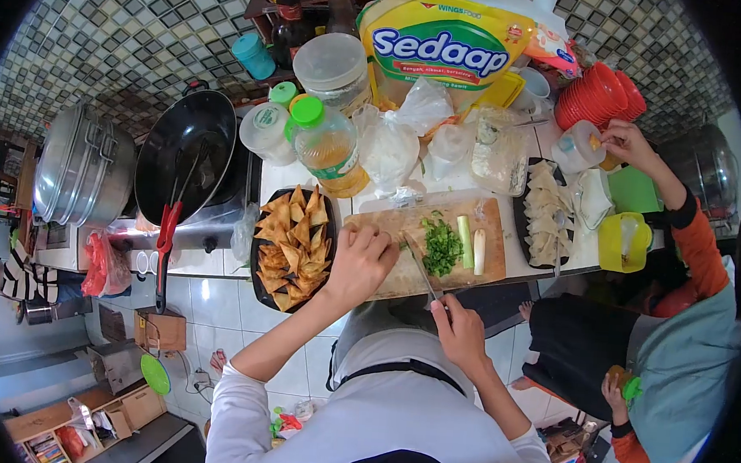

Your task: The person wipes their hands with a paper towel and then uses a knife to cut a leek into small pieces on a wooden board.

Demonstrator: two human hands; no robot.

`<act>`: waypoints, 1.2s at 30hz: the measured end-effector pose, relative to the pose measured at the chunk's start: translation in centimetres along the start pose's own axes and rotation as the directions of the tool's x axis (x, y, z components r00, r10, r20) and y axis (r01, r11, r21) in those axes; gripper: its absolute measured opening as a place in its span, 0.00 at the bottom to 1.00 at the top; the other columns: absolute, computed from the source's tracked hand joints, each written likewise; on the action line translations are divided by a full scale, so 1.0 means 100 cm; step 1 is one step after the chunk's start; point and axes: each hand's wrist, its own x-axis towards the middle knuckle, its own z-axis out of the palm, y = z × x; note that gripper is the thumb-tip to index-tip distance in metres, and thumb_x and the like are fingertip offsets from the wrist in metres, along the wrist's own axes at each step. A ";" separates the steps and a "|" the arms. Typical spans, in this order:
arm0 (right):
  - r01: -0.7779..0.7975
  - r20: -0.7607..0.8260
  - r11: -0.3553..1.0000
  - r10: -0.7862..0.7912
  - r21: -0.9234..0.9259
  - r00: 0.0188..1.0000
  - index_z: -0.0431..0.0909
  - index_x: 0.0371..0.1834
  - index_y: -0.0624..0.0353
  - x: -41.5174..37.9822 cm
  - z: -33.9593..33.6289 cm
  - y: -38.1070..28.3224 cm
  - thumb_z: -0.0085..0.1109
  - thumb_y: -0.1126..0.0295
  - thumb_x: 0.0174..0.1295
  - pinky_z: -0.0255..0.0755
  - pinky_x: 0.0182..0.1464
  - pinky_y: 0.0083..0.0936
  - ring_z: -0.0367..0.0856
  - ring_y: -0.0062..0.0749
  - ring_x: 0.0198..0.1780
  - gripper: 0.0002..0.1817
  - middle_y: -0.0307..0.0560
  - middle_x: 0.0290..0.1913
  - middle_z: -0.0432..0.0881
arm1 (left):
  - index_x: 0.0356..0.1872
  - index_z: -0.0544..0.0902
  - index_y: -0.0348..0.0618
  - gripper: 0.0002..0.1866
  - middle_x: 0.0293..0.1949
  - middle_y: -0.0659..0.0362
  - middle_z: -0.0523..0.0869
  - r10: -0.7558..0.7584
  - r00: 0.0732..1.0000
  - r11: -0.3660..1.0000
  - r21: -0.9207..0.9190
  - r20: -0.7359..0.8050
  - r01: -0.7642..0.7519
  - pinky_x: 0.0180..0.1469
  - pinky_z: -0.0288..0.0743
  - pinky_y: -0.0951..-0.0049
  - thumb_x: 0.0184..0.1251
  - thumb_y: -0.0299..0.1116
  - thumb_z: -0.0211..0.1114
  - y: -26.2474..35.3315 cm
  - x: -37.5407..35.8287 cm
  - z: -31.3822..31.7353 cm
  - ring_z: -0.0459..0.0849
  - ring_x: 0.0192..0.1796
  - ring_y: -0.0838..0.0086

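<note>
My right hand point(463, 332) is closed around the handle of a knife point(421, 270), whose blade points away from me over the wooden cutting board point(384, 282). On the board's left part rests my left hand point(363, 263), fingers curled down just left of the blade. Whatever lies under those fingertips is mostly hidden; a little green shows beside them. Right of the blade is a pile of chopped green onion point(442, 249). A green stalk piece point(466, 241) and a whiter stalk piece point(479, 253) lie side by side beyond the pile.
A black tray of fried triangular pastries point(295, 242) stands left of the board, a tray of pale folded dumplings point(548, 210) right. An oil bottle point(325, 148) and a wok point(184, 156) are further left. At right, a co-worker's hand point(630, 145) touches a plastic container point(577, 149).
</note>
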 end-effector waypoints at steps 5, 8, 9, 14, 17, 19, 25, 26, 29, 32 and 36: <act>-0.006 -0.004 1.000 0.007 0.016 1.000 0.75 0.34 0.61 -0.002 0.001 0.001 0.48 0.57 0.70 0.62 0.24 0.36 0.73 0.46 0.18 0.17 0.52 0.14 0.71 | 0.32 0.85 0.49 0.08 0.32 0.65 0.78 -0.033 0.996 0.999 0.017 0.079 0.032 0.50 0.64 0.56 0.48 0.32 0.68 0.002 0.006 0.001 0.76 0.44 0.69; -0.045 0.040 0.999 0.044 0.017 0.998 0.75 0.36 0.60 -0.002 -0.002 -0.003 0.47 0.55 0.70 0.65 0.27 0.42 0.76 0.51 0.23 0.18 0.54 0.18 0.75 | 0.31 0.85 0.49 0.07 0.31 0.65 0.80 -0.123 0.987 0.992 -0.026 0.100 0.126 0.52 0.62 0.54 0.48 0.33 0.69 0.003 0.014 -0.001 0.76 0.44 0.70; -0.098 0.095 0.995 0.097 0.008 0.991 0.75 0.37 0.59 -0.001 -0.004 -0.004 0.45 0.52 0.70 0.69 0.31 0.48 0.80 0.58 0.28 0.19 0.57 0.21 0.79 | 0.30 0.85 0.49 0.06 0.30 0.65 0.81 -0.174 0.979 0.982 -0.062 0.104 0.181 0.53 0.61 0.52 0.48 0.33 0.69 0.003 0.016 -0.002 0.77 0.44 0.70; -0.100 0.099 0.995 0.102 -0.023 0.990 0.74 0.39 0.57 -0.001 -0.004 -0.005 0.45 0.52 0.70 0.69 0.32 0.49 0.80 0.58 0.28 0.18 0.58 0.22 0.79 | 0.30 0.86 0.50 0.06 0.31 0.64 0.83 -0.239 0.955 0.963 -0.083 0.177 0.257 0.54 0.58 0.51 0.48 0.33 0.70 -0.001 0.020 -0.002 0.77 0.45 0.69; -0.088 0.094 0.995 0.091 -0.040 0.991 0.74 0.39 0.56 -0.001 -0.004 -0.006 0.45 0.52 0.69 0.69 0.32 0.50 0.79 0.59 0.28 0.18 0.58 0.22 0.79 | 0.29 0.86 0.51 0.06 0.31 0.64 0.84 -0.298 0.935 0.939 -0.120 0.193 0.324 0.54 0.57 0.52 0.48 0.34 0.71 -0.001 0.021 -0.002 0.77 0.45 0.68; -0.083 0.092 0.995 0.088 -0.048 0.992 0.74 0.39 0.56 -0.001 -0.004 -0.006 0.46 0.52 0.69 0.69 0.32 0.50 0.79 0.59 0.28 0.17 0.59 0.21 0.79 | 0.29 0.87 0.51 0.06 0.30 0.65 0.84 -0.328 0.927 0.922 -0.150 0.183 0.356 0.54 0.56 0.52 0.48 0.34 0.71 0.000 0.020 -0.002 0.76 0.45 0.68; -0.081 0.113 0.995 0.088 -0.066 0.990 0.73 0.37 0.57 0.000 -0.007 -0.008 0.47 0.52 0.69 0.68 0.31 0.50 0.78 0.61 0.29 0.18 0.60 0.21 0.77 | 0.28 0.86 0.51 0.05 0.31 0.65 0.84 -0.341 0.938 0.928 -0.136 0.061 0.347 0.54 0.56 0.52 0.48 0.35 0.71 0.009 0.013 0.006 0.76 0.45 0.68; -0.079 0.104 0.996 0.084 -0.051 0.991 0.72 0.37 0.58 0.000 -0.006 -0.007 0.47 0.53 0.69 0.68 0.32 0.49 0.78 0.61 0.29 0.18 0.61 0.21 0.77 | 0.28 0.86 0.51 0.05 0.31 0.65 0.84 -0.356 0.933 0.925 -0.125 0.055 0.360 0.53 0.55 0.51 0.49 0.35 0.71 0.010 0.013 0.007 0.76 0.46 0.67; -0.099 0.077 0.992 0.093 0.084 0.993 0.72 0.37 0.61 0.000 0.003 -0.001 0.46 0.55 0.70 0.68 0.32 0.49 0.78 0.62 0.30 0.18 0.63 0.23 0.77 | 0.27 0.86 0.50 0.04 0.31 0.64 0.84 -0.383 0.921 0.915 -0.111 0.067 0.388 0.53 0.55 0.51 0.49 0.35 0.70 0.013 0.015 0.005 0.76 0.47 0.66; -0.123 0.056 0.972 0.114 0.200 0.992 0.71 0.36 0.65 0.001 0.003 -0.008 0.46 0.58 0.70 0.66 0.31 0.45 0.77 0.61 0.29 0.18 0.64 0.22 0.76 | 0.26 0.85 0.49 0.04 0.32 0.64 0.84 -0.403 0.912 0.908 -0.095 0.077 0.409 0.53 0.55 0.50 0.50 0.34 0.70 0.015 0.016 0.005 0.76 0.47 0.66; -0.092 0.017 0.987 0.091 0.133 0.996 0.70 0.36 0.68 0.005 0.006 -0.014 0.42 0.60 0.72 0.65 0.32 0.46 0.76 0.63 0.30 0.18 0.65 0.22 0.75 | 0.25 0.85 0.48 0.04 0.32 0.64 0.84 -0.450 0.887 0.879 -0.122 0.107 0.461 0.53 0.54 0.50 0.49 0.33 0.70 0.015 0.016 0.005 0.76 0.48 0.66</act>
